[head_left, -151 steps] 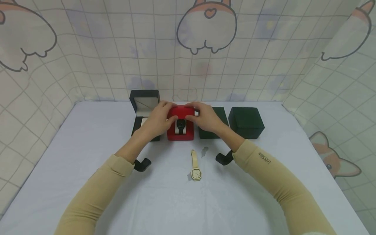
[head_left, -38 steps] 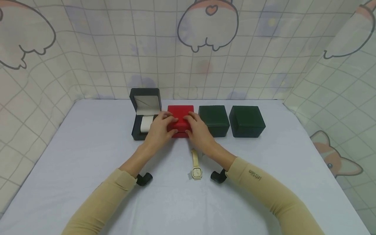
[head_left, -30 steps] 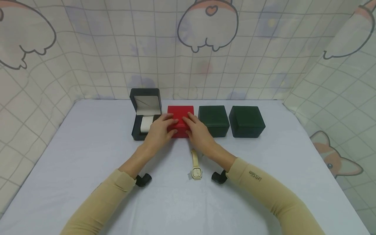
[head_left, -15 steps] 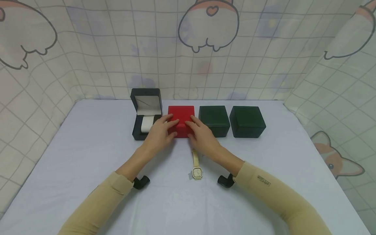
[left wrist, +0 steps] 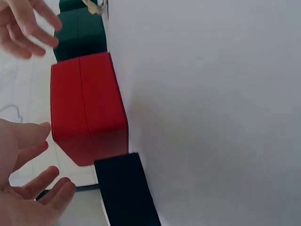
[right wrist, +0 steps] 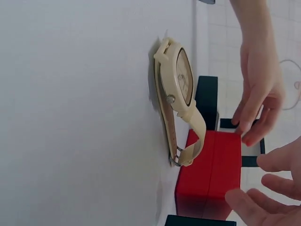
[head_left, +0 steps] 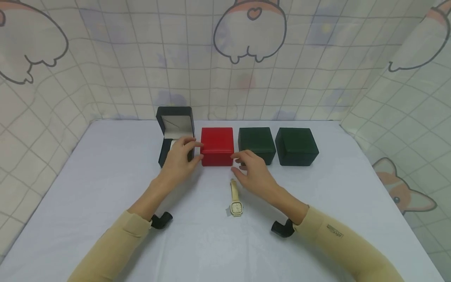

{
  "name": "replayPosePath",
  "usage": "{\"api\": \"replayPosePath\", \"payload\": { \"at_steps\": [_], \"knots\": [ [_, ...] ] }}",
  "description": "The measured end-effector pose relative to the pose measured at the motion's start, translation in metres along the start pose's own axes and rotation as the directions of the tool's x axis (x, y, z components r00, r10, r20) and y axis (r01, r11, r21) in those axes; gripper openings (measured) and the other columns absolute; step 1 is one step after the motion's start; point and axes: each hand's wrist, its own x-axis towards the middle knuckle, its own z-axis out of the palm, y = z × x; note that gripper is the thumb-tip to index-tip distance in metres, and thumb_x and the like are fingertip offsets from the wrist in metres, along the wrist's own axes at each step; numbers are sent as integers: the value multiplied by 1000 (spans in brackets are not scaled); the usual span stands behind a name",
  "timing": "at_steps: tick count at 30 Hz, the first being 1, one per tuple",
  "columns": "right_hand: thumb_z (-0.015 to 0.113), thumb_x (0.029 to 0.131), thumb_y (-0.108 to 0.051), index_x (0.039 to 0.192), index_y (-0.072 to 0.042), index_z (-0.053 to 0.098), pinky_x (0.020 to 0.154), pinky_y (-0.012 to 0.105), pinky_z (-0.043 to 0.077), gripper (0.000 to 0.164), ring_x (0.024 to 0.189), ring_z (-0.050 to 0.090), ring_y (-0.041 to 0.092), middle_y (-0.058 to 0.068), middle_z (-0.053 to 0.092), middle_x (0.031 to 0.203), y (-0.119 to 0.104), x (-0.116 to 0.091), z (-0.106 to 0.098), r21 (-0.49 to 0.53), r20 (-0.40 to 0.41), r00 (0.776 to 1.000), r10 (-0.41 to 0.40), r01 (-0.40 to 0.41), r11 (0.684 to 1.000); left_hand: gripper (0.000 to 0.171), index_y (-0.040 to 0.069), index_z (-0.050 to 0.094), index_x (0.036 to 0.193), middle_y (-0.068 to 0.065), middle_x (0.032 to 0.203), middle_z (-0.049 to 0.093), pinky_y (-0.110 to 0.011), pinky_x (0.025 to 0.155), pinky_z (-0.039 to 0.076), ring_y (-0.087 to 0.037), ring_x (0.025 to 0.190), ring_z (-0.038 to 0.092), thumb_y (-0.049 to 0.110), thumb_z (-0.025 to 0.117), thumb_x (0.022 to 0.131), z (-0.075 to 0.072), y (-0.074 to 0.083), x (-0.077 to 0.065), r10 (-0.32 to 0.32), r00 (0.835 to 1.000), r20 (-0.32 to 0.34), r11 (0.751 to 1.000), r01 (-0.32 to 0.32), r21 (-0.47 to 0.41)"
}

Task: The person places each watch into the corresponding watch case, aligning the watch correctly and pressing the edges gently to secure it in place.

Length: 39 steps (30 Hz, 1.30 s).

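A closed red watch box (head_left: 217,145) stands in the middle of the back row. My left hand (head_left: 177,161) hovers beside its left side, fingers loosely bent and holding nothing. On the other side, my right hand (head_left: 256,173) is near the box's front right corner, in front of a green box (head_left: 256,141), also holding nothing. In the left wrist view, fingers are apart from the red box (left wrist: 89,103). A cream wristwatch (head_left: 236,207) lies face up on the table, strap pointing away; its buckle shows in the right wrist view below the watch face (right wrist: 183,77).
At left stands a dark box (head_left: 175,111) with its lid up, its pale cushion partly hidden by the left hand. A second green box (head_left: 296,145) stands at far right. White cloth (head_left: 197,250) covers the table; a patterned curtain (head_left: 141,70) hangs behind.
Five seconds ago the red box was open with a black watch inside; its lid has since been closed. Both hands have drawn off it, the left hand leftward, the right hand rightward and nearer.
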Motion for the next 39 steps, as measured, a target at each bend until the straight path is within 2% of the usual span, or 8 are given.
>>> {"api": "replayPosePath", "payload": {
  "at_steps": [7,10,15,21,30,35,39],
  "knots": [
    [74,93,-3,120,-2,66,84,36,60,28,100,68,21,14,70,115,8,-14,-8,122,58,998,32,-39,992,33,4,69,127,-19,138,53,-53,107,45,-37,129,48,11,75,95,-13,-18,2,-44,999,9,998,43,34],
    [73,95,-6,121,-4,66,87,35,59,27,101,68,20,10,70,115,14,-19,-11,172,109,991,83,-101,980,35,3,67,129,-22,140,51,-55,109,42,-40,131,46,11,74,95,-19,-27,3,-60,998,33,998,59,36],
    [72,96,-11,126,-4,64,91,36,58,32,103,66,20,4,69,115,22,-25,-14,228,193,963,190,-233,945,40,1,63,133,-26,142,47,-60,111,38,-45,134,41,12,72,96,-29,-41,5,-76,992,100,996,70,64],
    [71,97,-14,131,-2,61,89,33,57,37,101,66,22,6,68,113,27,-31,-16,292,281,929,242,-323,900,47,-1,59,137,-29,141,46,-61,111,36,-48,132,40,16,74,95,-40,-54,8,-57,981,187,995,40,91],
    [72,97,-19,135,0,57,90,33,57,45,100,68,23,8,68,116,32,-37,-14,360,383,873,302,-442,822,61,-1,50,147,-30,149,39,-64,112,34,-48,137,34,22,74,96,-50,-68,15,-96,936,339,989,53,135],
    [70,98,-18,136,0,55,91,35,57,45,102,69,24,10,69,118,36,-38,-10,392,458,834,309,-501,772,67,-3,47,149,-31,148,38,-64,112,34,-47,136,35,24,75,95,-52,-72,18,-126,911,393,984,64,166],
    [69,100,-17,136,2,55,93,35,57,44,102,70,25,10,70,118,36,-39,-7,397,492,812,313,-530,750,67,-4,46,149,-31,149,37,-63,112,34,-46,136,34,24,74,95,-52,-75,22,-149,896,418,980,79,181]
  ]
}}
